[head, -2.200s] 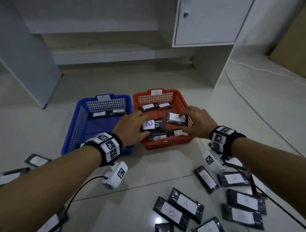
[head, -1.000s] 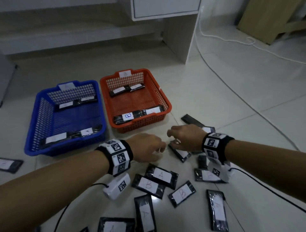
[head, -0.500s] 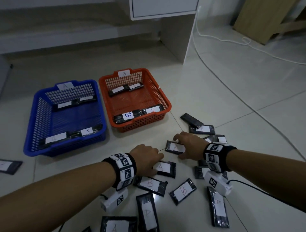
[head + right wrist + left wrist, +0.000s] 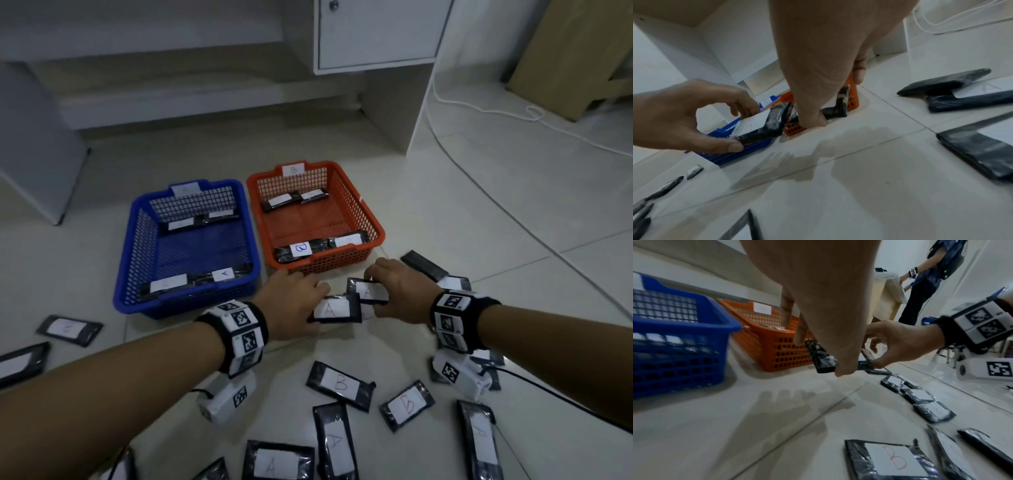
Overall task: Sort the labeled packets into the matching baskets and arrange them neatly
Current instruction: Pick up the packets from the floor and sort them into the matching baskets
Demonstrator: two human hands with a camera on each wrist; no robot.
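My left hand [image 4: 301, 305] pinches a black packet labelled A [image 4: 334, 310] just above the floor, in front of the baskets. My right hand [image 4: 394, 291] grips a second A packet [image 4: 367, 291], overlapping the first. In the left wrist view the left-hand packet [image 4: 821, 360] hangs tilted from my fingers. In the right wrist view the left-hand packet [image 4: 760, 128] shows its white label. The blue basket [image 4: 137, 274] marked A holds packets at its front and back. The orange basket [image 4: 373, 226] marked B does too.
Several labelled packets lie loose on the tile floor, among them two B packets [image 4: 339, 385] [image 4: 407, 406] and A packets [image 4: 335, 442] near me, and others at the far left [image 4: 68, 329]. A white desk [image 4: 376, 37] stands behind the baskets. Another person [image 4: 929, 277] stands in the background.
Both hands came away from the orange basket to the pile on the floor, each took up an A packet, and now hold them lifted together in front of the baskets.
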